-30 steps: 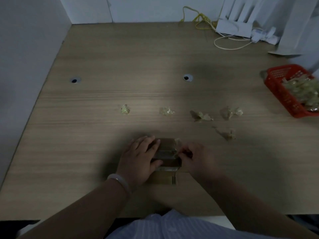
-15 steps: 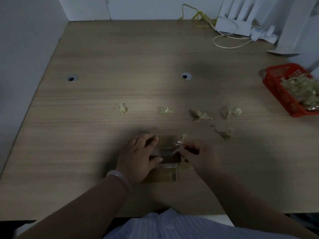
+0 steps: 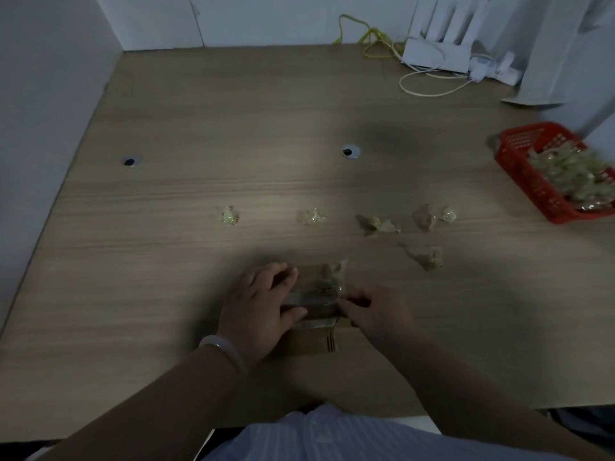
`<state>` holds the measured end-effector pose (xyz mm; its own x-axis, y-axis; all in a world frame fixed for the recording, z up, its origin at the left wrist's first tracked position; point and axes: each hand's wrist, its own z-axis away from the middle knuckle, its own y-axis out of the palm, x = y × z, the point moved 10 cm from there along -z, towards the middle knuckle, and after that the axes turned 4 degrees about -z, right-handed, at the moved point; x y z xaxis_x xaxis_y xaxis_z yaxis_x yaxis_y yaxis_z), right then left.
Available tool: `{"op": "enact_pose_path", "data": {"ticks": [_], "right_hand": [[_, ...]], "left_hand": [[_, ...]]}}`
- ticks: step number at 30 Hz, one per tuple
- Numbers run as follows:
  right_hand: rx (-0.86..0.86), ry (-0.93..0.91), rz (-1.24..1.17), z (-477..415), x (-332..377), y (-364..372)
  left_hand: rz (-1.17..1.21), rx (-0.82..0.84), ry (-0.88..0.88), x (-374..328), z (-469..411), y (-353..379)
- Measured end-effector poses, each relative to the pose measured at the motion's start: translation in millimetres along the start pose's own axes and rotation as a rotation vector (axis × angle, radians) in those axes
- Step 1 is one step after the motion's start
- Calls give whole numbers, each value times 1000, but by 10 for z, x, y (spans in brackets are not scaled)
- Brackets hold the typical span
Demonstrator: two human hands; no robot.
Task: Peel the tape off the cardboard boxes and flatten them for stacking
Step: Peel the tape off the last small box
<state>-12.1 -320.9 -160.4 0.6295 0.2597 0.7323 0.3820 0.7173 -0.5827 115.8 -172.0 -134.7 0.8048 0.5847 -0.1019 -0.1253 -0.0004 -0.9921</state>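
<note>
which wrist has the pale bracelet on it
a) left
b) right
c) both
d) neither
a: the pale bracelet circles the wrist of the left hand, which holds the cardboard box; the right hand, pinching the tape, has a bare wrist.
</note>
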Motion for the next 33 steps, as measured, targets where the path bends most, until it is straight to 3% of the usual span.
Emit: {"op": "enact_pose_path", "data": {"ticks": [13, 17, 22, 26, 31, 33], "right_hand": [[18, -296, 268, -23, 412, 49], [2, -383, 270, 10, 490, 49], [-168, -552, 118, 28, 1052, -212], [-59, -627, 249, -208, 1521, -291], [221, -504, 243, -126, 1086, 16], [245, -409, 275, -135, 848, 138]], "left_hand": [[-23, 16, 4, -21, -19, -33], [-33, 25, 13, -27, -26, -16], [-65, 49, 27, -34, -42, 12], [-31, 33, 1, -7, -33, -31], [-20, 44, -1, -2, -33, -22], [-29, 43, -9, 5, -38, -20]]}}
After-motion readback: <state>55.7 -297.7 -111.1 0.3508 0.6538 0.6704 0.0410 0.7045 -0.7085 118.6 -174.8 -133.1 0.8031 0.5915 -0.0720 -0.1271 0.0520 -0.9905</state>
